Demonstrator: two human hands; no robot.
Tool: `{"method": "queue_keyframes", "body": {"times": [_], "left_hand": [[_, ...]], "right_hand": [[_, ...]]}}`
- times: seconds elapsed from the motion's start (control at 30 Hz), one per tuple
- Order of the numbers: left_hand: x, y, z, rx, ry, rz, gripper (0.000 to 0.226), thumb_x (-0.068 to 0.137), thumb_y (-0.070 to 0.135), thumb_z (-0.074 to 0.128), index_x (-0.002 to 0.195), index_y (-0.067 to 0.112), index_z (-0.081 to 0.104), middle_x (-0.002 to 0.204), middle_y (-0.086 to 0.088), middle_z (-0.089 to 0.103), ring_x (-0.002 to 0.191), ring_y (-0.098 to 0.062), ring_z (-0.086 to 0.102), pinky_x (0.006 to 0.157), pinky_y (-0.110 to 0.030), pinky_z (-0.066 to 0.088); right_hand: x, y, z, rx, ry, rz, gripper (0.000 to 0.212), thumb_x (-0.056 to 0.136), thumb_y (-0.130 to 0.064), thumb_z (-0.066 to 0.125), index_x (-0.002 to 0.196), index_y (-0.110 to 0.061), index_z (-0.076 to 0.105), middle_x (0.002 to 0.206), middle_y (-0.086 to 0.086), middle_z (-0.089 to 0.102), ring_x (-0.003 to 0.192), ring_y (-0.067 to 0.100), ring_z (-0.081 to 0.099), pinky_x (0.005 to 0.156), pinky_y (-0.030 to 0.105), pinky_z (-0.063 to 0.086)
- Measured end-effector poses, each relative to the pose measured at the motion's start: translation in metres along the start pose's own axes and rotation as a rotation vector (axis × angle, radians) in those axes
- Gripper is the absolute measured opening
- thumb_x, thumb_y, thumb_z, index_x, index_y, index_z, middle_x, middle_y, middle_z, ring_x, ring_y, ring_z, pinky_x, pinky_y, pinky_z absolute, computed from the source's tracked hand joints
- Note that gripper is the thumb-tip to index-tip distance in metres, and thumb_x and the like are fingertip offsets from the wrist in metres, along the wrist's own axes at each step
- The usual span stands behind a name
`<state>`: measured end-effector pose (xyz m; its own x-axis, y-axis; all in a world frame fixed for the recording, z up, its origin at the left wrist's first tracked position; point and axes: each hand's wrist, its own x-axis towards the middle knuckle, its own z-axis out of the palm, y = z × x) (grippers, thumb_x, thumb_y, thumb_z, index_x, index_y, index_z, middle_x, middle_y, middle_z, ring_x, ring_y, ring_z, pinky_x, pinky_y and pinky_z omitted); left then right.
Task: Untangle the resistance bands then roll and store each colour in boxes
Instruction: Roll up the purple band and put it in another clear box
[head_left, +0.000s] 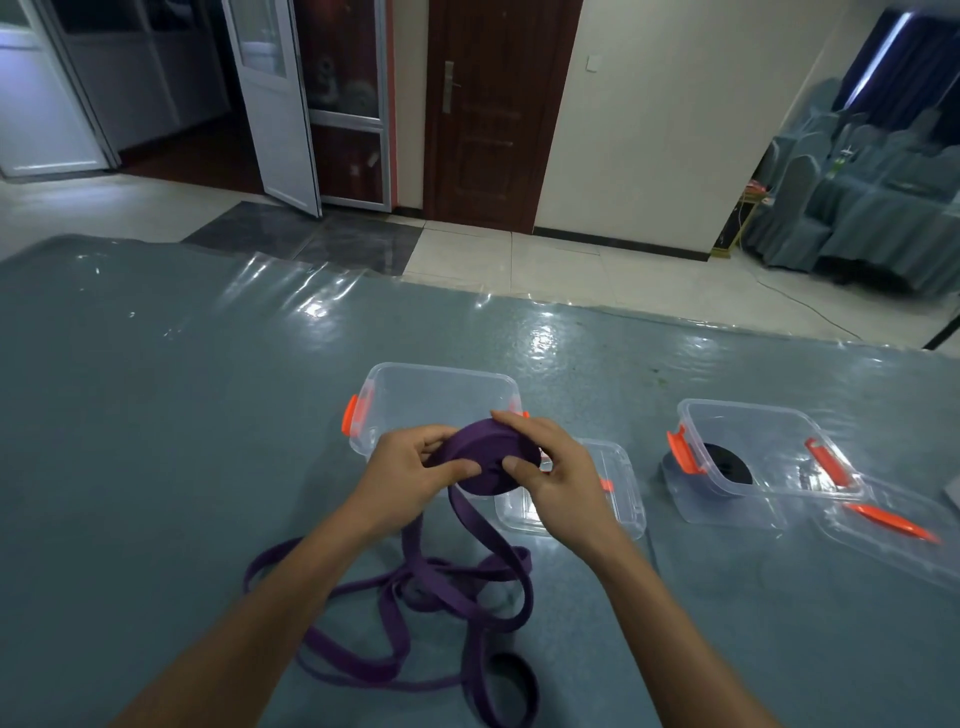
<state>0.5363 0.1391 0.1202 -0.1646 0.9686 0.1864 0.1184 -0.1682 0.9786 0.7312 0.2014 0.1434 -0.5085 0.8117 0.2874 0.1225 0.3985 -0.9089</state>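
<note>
Hands, left (410, 470) and right (553, 475), pinch flat purple band (485, 457) coil.

The table (156, 415) before me was grey-blue under glossy film. On it stood an empty clear box (405, 400), its lid (618, 499) just right, another box (769, 441) farther right, and loose purple band (467, 574) nearer me.

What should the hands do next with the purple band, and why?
Probably wind one more turn of the loose purple band onto the purple roll. The left hand and the right hand both grip that roll, but much of the band lies looped on the table, so it does not look ready for the clear box behind it yet.
</note>
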Motion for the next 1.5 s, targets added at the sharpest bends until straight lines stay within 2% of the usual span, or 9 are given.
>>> {"method": "queue_keyframes", "body": {"times": [0.2, 0.33, 0.43, 0.83, 0.93, 1.03, 1.17, 1.3, 1.5], "left_hand": [[0.021, 0.015, 0.003, -0.164, 0.220, 0.033, 0.022, 0.078, 0.016, 0.080, 0.099, 0.022, 0.075, 0.096, -0.001, 0.080, 0.090, -0.018, 0.076, 0.083, -0.027, 0.061], [0.032, 0.027, 0.007, -0.226, 0.303, 0.049, 0.021, 0.080, 0.022, 0.078, 0.100, 0.022, 0.075, 0.097, -0.001, 0.080, 0.091, -0.017, 0.076, 0.077, -0.021, 0.058], [0.040, 0.035, 0.014, -0.258, 0.345, 0.051, 0.015, 0.087, 0.009, 0.074, 0.099, 0.019, 0.075, 0.096, -0.003, 0.079, 0.087, -0.015, 0.075, 0.074, -0.019, 0.056], [0.037, 0.062, 0.026, -0.249, 0.449, 0.034, 0.011, 0.091, 0.008, 0.070, 0.099, 0.014, 0.075, 0.092, -0.005, 0.079, 0.080, -0.013, 0.072, 0.069, -0.019, 0.055], [0.033, 0.063, 0.018, -0.186, 0.487, 0.022, 0.011, 0.091, 0.008, 0.070, 0.098, 0.016, 0.075, 0.093, -0.006, 0.079, 0.082, -0.015, 0.073, 0.073, -0.022, 0.056], [0.032, 0.063, 0.002, -0.128, 0.546, 0.003, 0.009, 0.092, 0.010, 0.070, 0.099, 0.015, 0.074, 0.092, -0.003, 0.079, 0.079, -0.013, 0.073, 0.070, -0.020, 0.056], [0.033, 0.060, -0.025, -0.112, 0.660, -0.059, 0.009, 0.094, 0.010, 0.068, 0.102, 0.009, 0.072, 0.091, -0.002, 0.078, 0.081, -0.013, 0.072, 0.080, -0.027, 0.059], [0.030, 0.063, -0.056, -0.224, 0.820, -0.102, 0.005, 0.097, 0.008, 0.064, 0.094, 0.006, 0.067, 0.087, -0.006, 0.070, 0.075, -0.014, 0.066, 0.080, -0.034, 0.060], [0.020, 0.064, -0.073, -0.373, 0.933, -0.131, 0.008, 0.098, 0.009, 0.063, 0.091, 0.005, 0.065, 0.072, -0.003, 0.075, 0.064, -0.014, 0.070, 0.072, -0.034, 0.064]], "right_hand": [[0.005, 0.006, 0.005, 0.474, 0.189, 0.188, 0.049, 0.097, -0.005, 0.062, 0.141, -0.024, 0.054, 0.129, 0.002, 0.067, 0.117, 0.021, 0.066, 0.089, 0.044, 0.060], [-0.009, 0.036, 0.023, 0.173, -0.038, 0.309, 0.045, 0.095, -0.008, 0.064, 0.133, -0.031, 0.057, 0.128, -0.009, 0.067, 0.121, 0.005, 0.061, 0.104, 0.033, 0.051], [-0.016, 0.054, 0.035, 0.002, -0.178, 0.333, 0.040, 0.090, -0.016, 0.070, 0.125, -0.034, 0.063, 0.115, -0.017, 0.070, 0.108, -0.003, 0.063, 0.090, 0.013, 0.049], [-0.042, 0.124, 0.032, -0.265, -0.318, 0.506, 0.012, 0.091, -0.004, 0.066, 0.085, -0.012, 0.072, 0.078, 0.004, 0.068, 0.066, 0.010, 0.058, 0.063, 0.018, 0.049], [-0.039, 0.126, 0.033, 0.043, -0.117, 0.625, 0.019, 0.094, 0.002, 0.061, 0.077, -0.003, 0.070, 0.075, 0.014, 0.071, 0.068, 0.021, 0.062, 0.067, 0.042, 0.056], [-0.031, 0.122, 0.026, 0.472, 0.027, 0.756, 0.011, 0.096, 0.000, 0.059, 0.095, 0.003, 0.069, 0.088, 0.017, 0.073, 0.076, 0.024, 0.064, 0.071, 0.035, 0.053], [-0.025, 0.109, 0.014, 0.841, -0.109, 0.786, 0.021, 0.101, 0.000, 0.049, 0.114, 0.001, 0.066, 0.101, 0.013, 0.072, 0.087, 0.022, 0.068, 0.083, 0.034, 0.057], [-0.025, 0.103, -0.001, 0.966, -0.228, 0.808, 0.028, 0.102, -0.002, 0.041, 0.102, -0.001, 0.069, 0.073, 0.009, 0.055, 0.065, 0.021, 0.050, 0.074, 0.035, 0.045], [-0.029, 0.114, -0.017, 0.321, -0.278, 0.434, 0.029, 0.082, 0.016, 0.066, 0.099, -0.007, 0.068, 0.075, 0.002, 0.059, 0.072, 0.017, 0.053, 0.065, 0.020, 0.047]]}}
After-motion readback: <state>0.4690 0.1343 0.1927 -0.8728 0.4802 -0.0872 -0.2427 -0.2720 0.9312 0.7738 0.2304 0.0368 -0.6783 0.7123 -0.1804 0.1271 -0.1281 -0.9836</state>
